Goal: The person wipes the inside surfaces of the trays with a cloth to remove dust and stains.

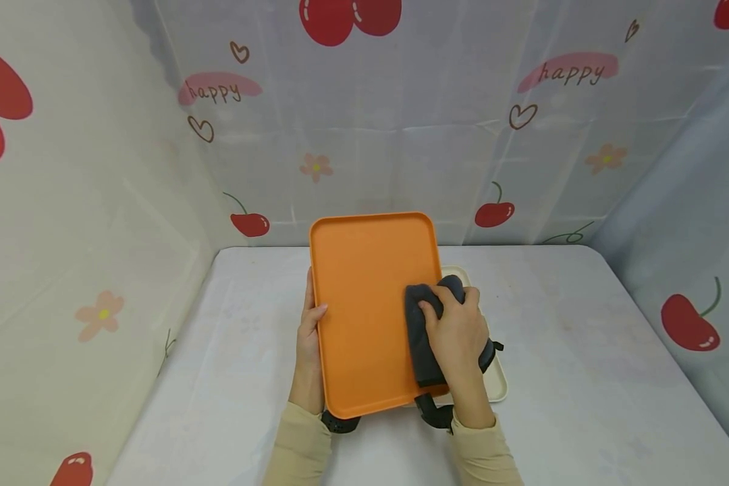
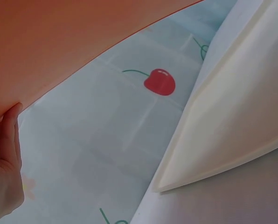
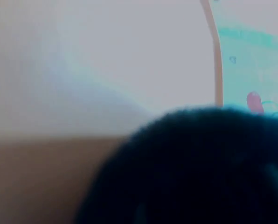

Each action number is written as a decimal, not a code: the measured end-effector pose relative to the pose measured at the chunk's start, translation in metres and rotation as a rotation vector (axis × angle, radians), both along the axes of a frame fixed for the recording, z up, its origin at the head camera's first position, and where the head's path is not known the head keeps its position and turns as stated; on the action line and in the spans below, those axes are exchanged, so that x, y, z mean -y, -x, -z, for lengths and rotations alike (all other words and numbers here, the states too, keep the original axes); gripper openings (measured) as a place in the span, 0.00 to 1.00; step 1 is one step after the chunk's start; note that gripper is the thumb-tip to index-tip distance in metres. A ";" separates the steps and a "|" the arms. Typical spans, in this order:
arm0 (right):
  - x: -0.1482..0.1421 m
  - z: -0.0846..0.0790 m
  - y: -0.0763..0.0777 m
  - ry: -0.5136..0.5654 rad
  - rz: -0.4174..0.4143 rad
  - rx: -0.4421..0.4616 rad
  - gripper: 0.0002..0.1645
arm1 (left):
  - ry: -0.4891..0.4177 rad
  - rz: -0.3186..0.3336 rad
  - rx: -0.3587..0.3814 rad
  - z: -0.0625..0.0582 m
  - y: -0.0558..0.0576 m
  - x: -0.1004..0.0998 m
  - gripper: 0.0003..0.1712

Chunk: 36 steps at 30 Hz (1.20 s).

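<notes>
An orange rectangular tray [image 1: 370,310] is held up, tilted, over the table in the head view. My left hand [image 1: 307,351] grips its left edge, thumb over the front rim and the other fingers behind. From below, the left wrist view has the tray's underside [image 2: 69,42] with fingertips [image 2: 10,126] against it. My right hand [image 1: 460,334] holds a bunched dark grey cloth [image 1: 422,337] against the tray's right side. That cloth fills the lower part of the right wrist view as a dark blur [image 3: 190,168].
A cream tray [image 1: 497,385] lies on the white-covered table [image 1: 243,337], partly hidden behind the orange tray and my right hand. Curtains [image 1: 370,135] printed with cherries, hearts and flowers stand at the back and both sides. Black straps [image 1: 434,413] sit at the wrists.
</notes>
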State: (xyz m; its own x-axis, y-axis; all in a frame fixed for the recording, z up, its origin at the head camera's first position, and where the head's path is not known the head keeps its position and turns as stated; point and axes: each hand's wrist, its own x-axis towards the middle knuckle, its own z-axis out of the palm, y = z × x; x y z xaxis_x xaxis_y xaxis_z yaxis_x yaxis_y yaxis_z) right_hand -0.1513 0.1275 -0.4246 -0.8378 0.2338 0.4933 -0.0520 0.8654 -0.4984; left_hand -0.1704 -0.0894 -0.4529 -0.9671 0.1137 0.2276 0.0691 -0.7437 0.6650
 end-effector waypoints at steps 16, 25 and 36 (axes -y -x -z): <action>0.002 0.009 -0.003 0.069 0.046 0.045 0.21 | -0.023 0.020 0.005 -0.007 -0.004 -0.002 0.42; 0.008 0.010 -0.005 0.082 0.049 0.059 0.22 | -0.034 0.024 0.009 -0.009 -0.006 -0.003 0.42; 0.034 0.004 -0.011 0.026 -0.038 0.011 0.21 | 0.041 -0.007 -0.009 0.003 0.002 -0.004 0.41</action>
